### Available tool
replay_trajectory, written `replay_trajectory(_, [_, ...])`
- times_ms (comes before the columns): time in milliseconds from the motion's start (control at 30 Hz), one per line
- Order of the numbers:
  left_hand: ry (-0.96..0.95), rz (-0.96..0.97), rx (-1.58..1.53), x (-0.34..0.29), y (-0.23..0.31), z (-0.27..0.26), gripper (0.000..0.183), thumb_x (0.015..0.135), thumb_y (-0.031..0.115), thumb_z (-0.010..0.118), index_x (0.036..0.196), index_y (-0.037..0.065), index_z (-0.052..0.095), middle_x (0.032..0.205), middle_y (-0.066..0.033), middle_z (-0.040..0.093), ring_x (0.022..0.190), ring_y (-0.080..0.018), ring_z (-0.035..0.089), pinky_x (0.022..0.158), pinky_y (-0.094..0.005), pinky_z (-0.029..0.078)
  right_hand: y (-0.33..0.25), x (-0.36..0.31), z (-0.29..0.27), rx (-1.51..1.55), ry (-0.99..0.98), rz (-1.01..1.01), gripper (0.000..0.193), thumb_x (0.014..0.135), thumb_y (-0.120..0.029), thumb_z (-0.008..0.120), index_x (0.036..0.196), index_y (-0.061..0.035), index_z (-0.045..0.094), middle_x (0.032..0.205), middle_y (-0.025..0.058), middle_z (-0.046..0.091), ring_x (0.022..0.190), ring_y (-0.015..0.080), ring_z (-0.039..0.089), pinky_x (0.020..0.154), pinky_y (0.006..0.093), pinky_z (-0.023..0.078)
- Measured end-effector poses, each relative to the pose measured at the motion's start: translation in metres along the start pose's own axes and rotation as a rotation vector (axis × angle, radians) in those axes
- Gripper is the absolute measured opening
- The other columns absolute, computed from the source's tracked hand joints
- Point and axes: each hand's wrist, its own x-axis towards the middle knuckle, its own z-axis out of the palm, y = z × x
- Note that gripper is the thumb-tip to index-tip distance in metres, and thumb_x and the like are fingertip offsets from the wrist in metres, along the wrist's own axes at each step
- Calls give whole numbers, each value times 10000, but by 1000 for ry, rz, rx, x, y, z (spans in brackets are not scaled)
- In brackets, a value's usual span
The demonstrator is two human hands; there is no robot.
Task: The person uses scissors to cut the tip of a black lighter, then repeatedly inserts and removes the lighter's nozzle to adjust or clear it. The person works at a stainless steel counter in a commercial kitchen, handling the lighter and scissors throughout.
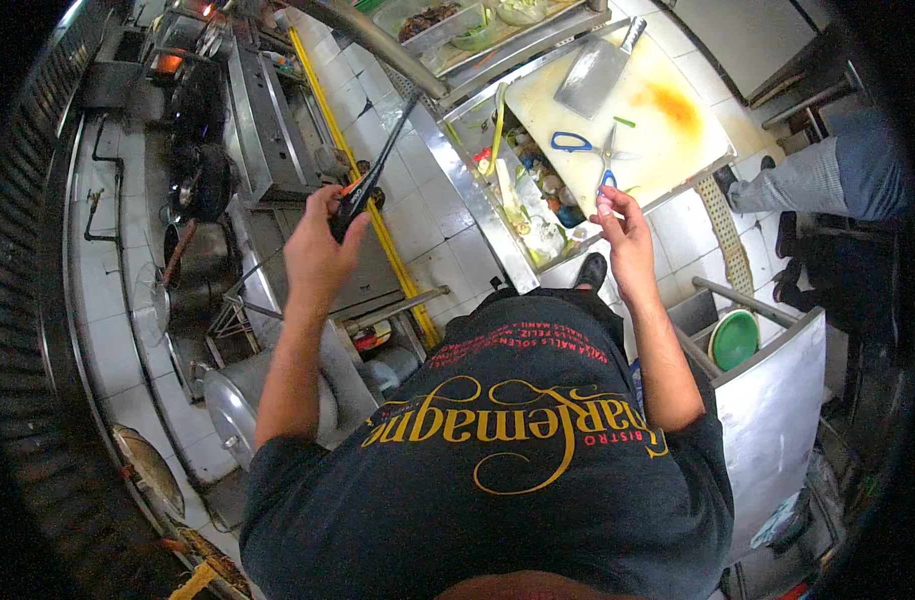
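Note:
My left hand (320, 240) is closed around the thick end of a long black tapered tool (375, 165) with an orange spot, its thin tip slanting up over the tiled floor. In my right hand (625, 228), the fingers pinch one blue loop of the scissors (605, 158). Their blades are spread wide over a stained white cutting board (547, 95); I cannot tell whether they rest on it. Close to one blade is a small green piece (624, 122). Higher up on the board lies a cleaver (594, 78).
A metal bin (518, 265) of vegetable scraps sits beside the board. Pans and pots (199, 255) line the stove side at left, near a yellow pipe (387, 230). At right are a green round lid or plate (734, 340) and another person's legs (817, 180).

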Motion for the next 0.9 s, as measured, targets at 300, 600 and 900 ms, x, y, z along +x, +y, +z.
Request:
replay_trajectory(300, [30,157,-154,-14,-41,105,449,911,129,655,1332,83,507,1237,-226,582,1151,-409,572,964,-453,470,11,-15,-13,15,55,58,325,1001,-160,584,1289,-9,572,1119,93,630,950,143,627,897,284,481])
replay_trajectory(600, [-39,168,-64,-16,-59,102,456,895,73,637,1332,82,506,1169,-214,584,1083,-428,575,907,-492,492,4,-23,-8,3,82,89,331,1003,-173,587,1281,6,567,1145,82,635,939,138,624,884,284,481])
replay_trajectory(900, [-106,198,21,-7,-60,91,436,896,82,631,1321,85,531,1156,-205,592,1061,-423,588,890,-477,507,0,-23,-5,-15,67,60,345,1011,-215,580,1291,-14,564,1147,95,637,956,152,635,880,297,483])
